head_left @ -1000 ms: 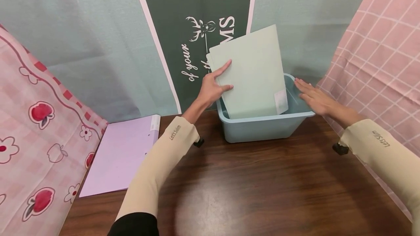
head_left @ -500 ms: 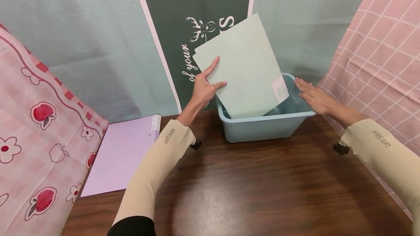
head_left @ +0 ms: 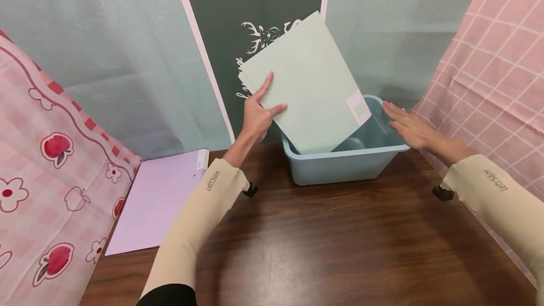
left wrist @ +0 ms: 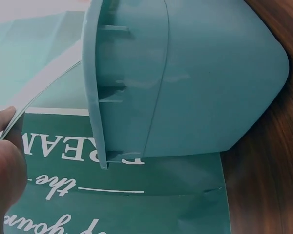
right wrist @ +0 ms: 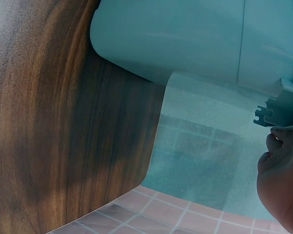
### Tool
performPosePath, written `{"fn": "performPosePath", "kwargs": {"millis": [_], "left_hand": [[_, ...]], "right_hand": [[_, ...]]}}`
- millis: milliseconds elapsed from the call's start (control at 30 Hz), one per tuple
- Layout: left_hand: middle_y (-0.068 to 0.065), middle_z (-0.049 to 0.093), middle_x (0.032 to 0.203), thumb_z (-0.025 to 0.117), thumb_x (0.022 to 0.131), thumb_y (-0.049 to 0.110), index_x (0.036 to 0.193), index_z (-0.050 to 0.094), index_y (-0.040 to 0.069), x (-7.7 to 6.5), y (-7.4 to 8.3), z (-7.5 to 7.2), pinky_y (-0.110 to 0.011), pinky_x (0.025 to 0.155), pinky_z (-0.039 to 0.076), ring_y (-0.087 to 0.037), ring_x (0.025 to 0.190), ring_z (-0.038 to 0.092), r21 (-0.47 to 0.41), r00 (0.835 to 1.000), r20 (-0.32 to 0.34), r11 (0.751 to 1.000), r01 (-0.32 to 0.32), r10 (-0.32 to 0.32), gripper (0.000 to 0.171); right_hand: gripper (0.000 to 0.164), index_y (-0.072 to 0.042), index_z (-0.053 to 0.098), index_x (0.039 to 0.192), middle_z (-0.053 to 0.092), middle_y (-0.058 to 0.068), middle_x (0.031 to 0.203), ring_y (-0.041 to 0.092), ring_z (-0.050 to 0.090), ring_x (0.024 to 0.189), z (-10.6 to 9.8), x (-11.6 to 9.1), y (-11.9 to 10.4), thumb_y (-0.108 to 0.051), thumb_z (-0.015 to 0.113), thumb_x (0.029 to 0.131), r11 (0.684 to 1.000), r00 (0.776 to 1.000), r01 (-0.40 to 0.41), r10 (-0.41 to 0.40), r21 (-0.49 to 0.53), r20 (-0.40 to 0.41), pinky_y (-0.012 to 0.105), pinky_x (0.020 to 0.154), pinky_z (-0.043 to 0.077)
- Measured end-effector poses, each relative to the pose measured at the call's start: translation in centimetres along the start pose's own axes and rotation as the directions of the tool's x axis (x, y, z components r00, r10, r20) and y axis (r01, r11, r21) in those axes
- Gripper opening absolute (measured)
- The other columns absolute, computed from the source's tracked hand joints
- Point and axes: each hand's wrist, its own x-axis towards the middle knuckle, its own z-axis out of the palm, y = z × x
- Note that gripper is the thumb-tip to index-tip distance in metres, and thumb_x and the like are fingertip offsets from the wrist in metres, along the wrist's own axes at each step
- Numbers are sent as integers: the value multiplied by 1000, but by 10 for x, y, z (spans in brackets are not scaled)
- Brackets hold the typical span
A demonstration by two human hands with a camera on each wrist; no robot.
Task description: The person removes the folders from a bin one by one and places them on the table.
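Observation:
My left hand (head_left: 257,117) pinches the left edge of a pale green folder (head_left: 310,84), thumb and a finger lying on its front. The folder leans to the left, its lower corner inside a light blue plastic bin (head_left: 340,168) and a pale label near its right corner. A second edge shows just behind its left side. The left wrist view catches the folder's thin edge (left wrist: 44,78) between the fingers. My right hand (head_left: 410,126) rests with straight fingers on the bin's right rim. The bin's inside is partly hidden behind the folder.
A purple folder (head_left: 157,202) lies flat on the dark wood table (head_left: 323,244) at the left. Grey-green cloth (head_left: 119,60) hangs behind the bin. Pink patterned cloth (head_left: 55,192) stands at the left, pink checked cloth (head_left: 493,79) at the right, near the right arm.
My left hand has drawn the green folder leftward and tilted it further to the left, opening a gap at the bin's right. The right hand has stayed on the rim.

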Motion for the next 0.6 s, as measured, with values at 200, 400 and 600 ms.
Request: {"fn": "performPosePath", "kwargs": {"millis": [200, 400, 600], "left_hand": [[13, 51, 160, 83, 81, -15, 155, 55, 23, -4, 8, -6, -27, 116, 44, -2, 146, 45, -36, 999, -36, 999, -29, 28, 88], [11, 49, 161, 83, 81, -16, 156, 53, 22, -10, 15, -15, -28, 116, 44, -2, 147, 45, -47, 995, -77, 996, -72, 68, 90], [12, 48, 162, 83, 83, -14, 157, 52, 24, -14, 18, -23, -28, 117, 44, 0, 147, 44, -46, 989, -113, 994, -102, 96, 89]], "right_hand": [[59, 11, 16, 164, 9, 29, 173, 47, 6, 161, -1, 0, -1, -17, 32, 114, 1000, 1000, 0, 0, 10, -6, 43, 132, -3], [58, 11, 15, 163, 8, 28, 173, 45, 5, 161, -1, 2, -2, -16, 31, 114, 1000, 1000, -1, 1, 6, 2, 41, 132, -4], [58, 12, 16, 163, 9, 28, 173, 45, 5, 161, -1, 2, -1, -15, 30, 114, 1000, 1000, 4, -4, 8, 0, 41, 132, -3]]}}
